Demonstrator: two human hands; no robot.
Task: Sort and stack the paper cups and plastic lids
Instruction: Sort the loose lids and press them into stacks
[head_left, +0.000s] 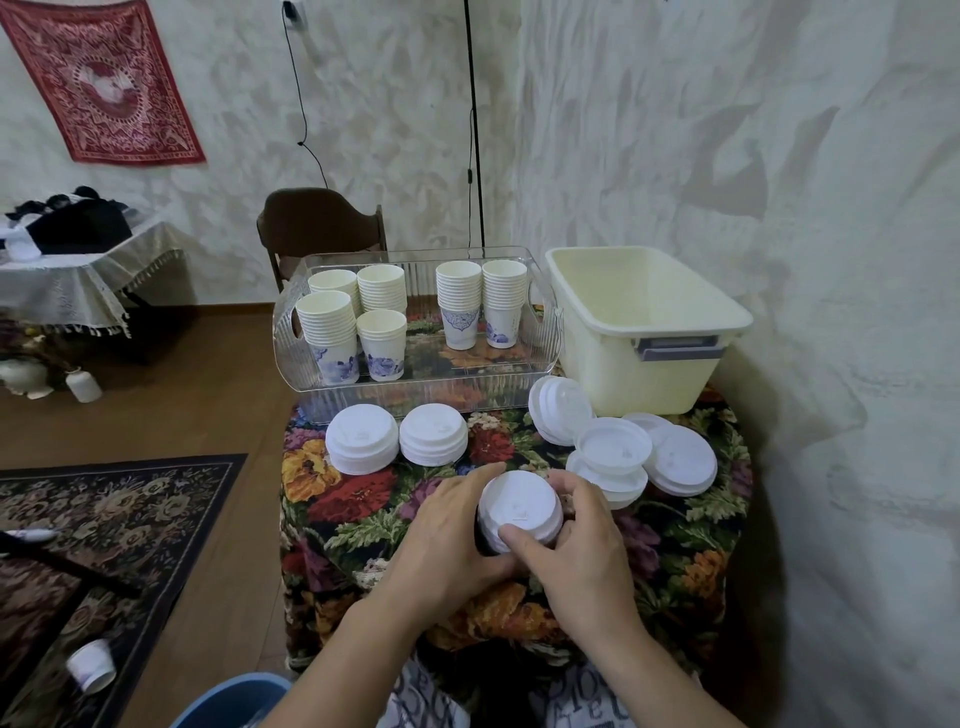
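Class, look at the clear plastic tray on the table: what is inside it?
The clear tray holds six stacks of paper cups: four at its left end, two towards the right. Only each stack's bottom cup shows its blue print; the others are nested and covered.

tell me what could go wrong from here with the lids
1. Both hands, left and right, hold the lid stack by its sides; an uneven grip could spill it.
2. The loose lids on the right overlap and tilt, and one leans on the tub; a nudge may scatter them.
3. They lie near the table edge and could slide off.
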